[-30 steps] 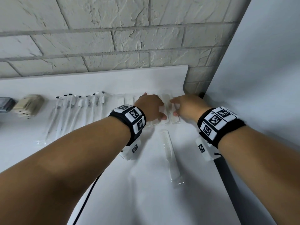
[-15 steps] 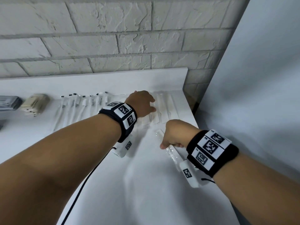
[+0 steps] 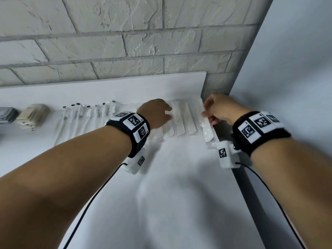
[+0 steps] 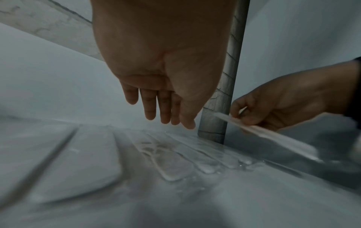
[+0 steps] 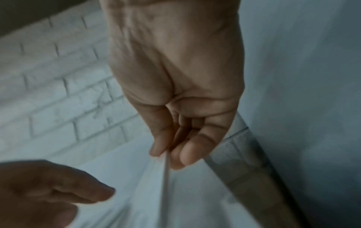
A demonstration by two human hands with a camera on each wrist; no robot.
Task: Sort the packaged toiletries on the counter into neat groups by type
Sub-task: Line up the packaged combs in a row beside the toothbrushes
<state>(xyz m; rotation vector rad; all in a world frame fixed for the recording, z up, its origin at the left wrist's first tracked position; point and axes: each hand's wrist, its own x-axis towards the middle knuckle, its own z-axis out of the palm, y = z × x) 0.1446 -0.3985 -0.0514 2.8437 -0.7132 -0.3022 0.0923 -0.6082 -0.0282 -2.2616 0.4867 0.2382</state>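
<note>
A row of white combs in clear wrappers (image 3: 181,121) lies side by side at the back right of the white counter (image 3: 161,194). My left hand (image 3: 168,113) reaches over the row's left part with straight fingers (image 4: 166,108); whether they touch the packets (image 4: 185,154) I cannot tell. My right hand (image 3: 206,114) pinches one more wrapped comb (image 3: 208,130) between thumb and fingers (image 5: 187,154). That packet hangs tilted at the row's right end, by the counter's right edge. The right wrist view shows it edge-on (image 5: 166,177).
Several wrapped toothbrushes (image 3: 80,119) lie in a row left of the combs. A beige packet (image 3: 33,116) and a dark item (image 3: 5,115) sit at the far left. A brick wall (image 3: 143,42) backs the counter; a plain wall (image 3: 296,87) stands close on the right.
My right hand dropped to the loose wrapped comb in mid-counter, took hold of it and carried it up to the right end of the row. The left hand stayed on the row.
</note>
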